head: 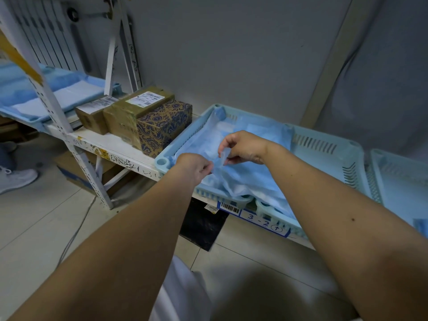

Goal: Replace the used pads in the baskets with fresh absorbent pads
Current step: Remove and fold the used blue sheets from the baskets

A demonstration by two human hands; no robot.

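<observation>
Along the white shelf (120, 144): three pale blue baskets side by side, left basket (162, 162) lined with a rumpled blue pad (250, 174), its near edge spilling over the front rim; middle basket (324, 144) and right basket (398, 172) beyond it. Left of these, three cardboard boxes (129, 112), one patterned in blue and gold. Above the pad, both forearms reaching in: right hand (243, 147) with fingers curled, pinching a raised fold of pad; left hand (196, 167) likewise pinching the pad's near edge.
</observation>
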